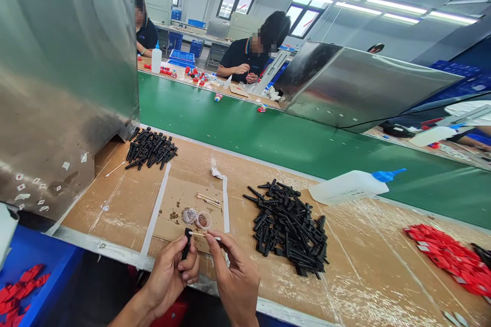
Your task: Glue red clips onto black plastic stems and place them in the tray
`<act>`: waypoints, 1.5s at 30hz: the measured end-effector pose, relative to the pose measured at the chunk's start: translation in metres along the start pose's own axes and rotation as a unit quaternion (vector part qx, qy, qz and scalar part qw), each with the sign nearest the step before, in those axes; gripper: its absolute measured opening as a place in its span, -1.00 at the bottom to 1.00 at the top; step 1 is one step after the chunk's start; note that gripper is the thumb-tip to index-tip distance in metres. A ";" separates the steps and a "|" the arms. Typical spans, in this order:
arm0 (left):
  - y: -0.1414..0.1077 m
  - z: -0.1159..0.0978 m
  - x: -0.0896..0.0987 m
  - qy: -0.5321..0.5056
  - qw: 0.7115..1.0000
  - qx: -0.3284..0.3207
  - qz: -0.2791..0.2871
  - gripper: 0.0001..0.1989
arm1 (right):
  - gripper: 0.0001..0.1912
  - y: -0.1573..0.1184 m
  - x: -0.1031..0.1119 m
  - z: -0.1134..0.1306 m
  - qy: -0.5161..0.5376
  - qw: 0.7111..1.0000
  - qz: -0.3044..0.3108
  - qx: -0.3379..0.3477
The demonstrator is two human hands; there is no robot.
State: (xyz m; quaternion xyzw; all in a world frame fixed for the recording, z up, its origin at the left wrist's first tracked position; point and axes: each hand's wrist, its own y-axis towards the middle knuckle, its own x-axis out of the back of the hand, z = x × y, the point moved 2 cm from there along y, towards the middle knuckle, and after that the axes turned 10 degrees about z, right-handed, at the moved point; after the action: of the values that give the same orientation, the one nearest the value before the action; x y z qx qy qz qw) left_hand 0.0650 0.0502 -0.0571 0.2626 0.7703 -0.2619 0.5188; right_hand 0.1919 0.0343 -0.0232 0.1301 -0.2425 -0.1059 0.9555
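My left hand (171, 272) holds one small black part (186, 245) upright between thumb and fingers at the bench's front edge. Pinched in my right hand (238, 277) is a cotton swab (198, 234), its left tip touching or very close to the part's top. Just beyond my hands, a cardboard sheet (169, 202) carries two small round clear containers (203, 220), brown spots and a few swabs (208, 199). A large pile of black parts (287, 225) lies right of the sheet. Behind it to the left is a smaller pile of black parts (151, 149).
A white bottle with a blue nozzle (349, 187) lies on its side at right, near red parts (448, 258). A green belt (238, 122) crosses behind the bench. Metal panel (65, 71) and blue bin (49, 271) stand left. Two people sit across the belt.
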 end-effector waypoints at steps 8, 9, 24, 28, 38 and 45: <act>-0.001 0.000 0.000 0.009 1.000 -0.002 -0.004 -0.72 | -0.88 0.003 0.002 0.007 -0.038 0.998 -0.007 0.039; -0.002 0.000 0.000 0.011 1.000 -0.002 -0.004 -0.71 | -0.88 0.003 0.002 0.008 -0.041 0.998 -0.006 0.045; -0.002 0.001 0.001 0.006 1.000 -0.008 0.006 -0.71 | -0.87 0.002 -0.001 0.007 -0.035 0.998 0.005 0.051; -0.001 0.001 0.004 -0.001 1.000 -0.007 0.013 -0.71 | -0.87 0.001 0.001 -0.003 0.027 0.999 -0.015 -0.021; -0.002 0.005 0.007 -0.003 1.000 -0.015 0.027 -0.71 | -0.67 0.022 0.012 -0.029 0.035 0.990 -0.031 -0.131; -0.003 0.003 0.006 -0.005 0.999 -0.016 0.036 -0.72 | -0.59 0.023 0.015 -0.030 -0.033 0.992 -0.029 -0.115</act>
State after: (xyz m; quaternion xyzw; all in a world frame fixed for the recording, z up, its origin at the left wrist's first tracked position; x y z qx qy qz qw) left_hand 0.0627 0.0470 -0.0632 0.2801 0.7620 -0.2321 0.5357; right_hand 0.2226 0.0579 -0.0347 0.0231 -0.2567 -0.1651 0.9520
